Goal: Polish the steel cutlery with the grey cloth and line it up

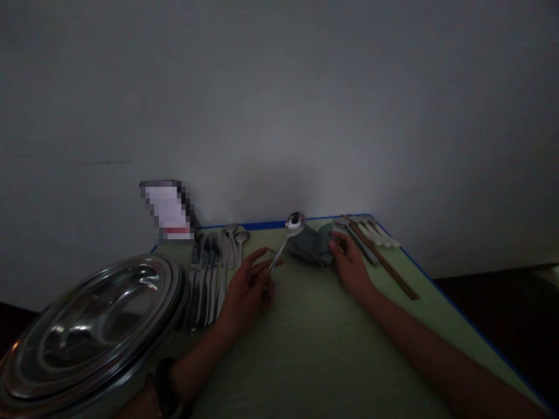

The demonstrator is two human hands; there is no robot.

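My left hand (253, 288) holds a shiny metal spoon (295, 222) by its handle, the bowl tilted up and away above the table. In my right hand (350, 265) is a grey-green cloth (311, 245), pinched between thumb and fingers. The cloth hangs bunched just behind and to the right of the spoon. Whether it touches the spoon bowl I cannot tell.
Stacked steel platters (100, 326) fill the left side. Beside them lie several table knives (205, 285) and a few spoons (231, 235). At the right are wooden chopsticks (388, 267), a dark-handled utensil (364, 247) and white-handled cutlery (375, 233). A blurred-out device (168, 209) leans against the wall.
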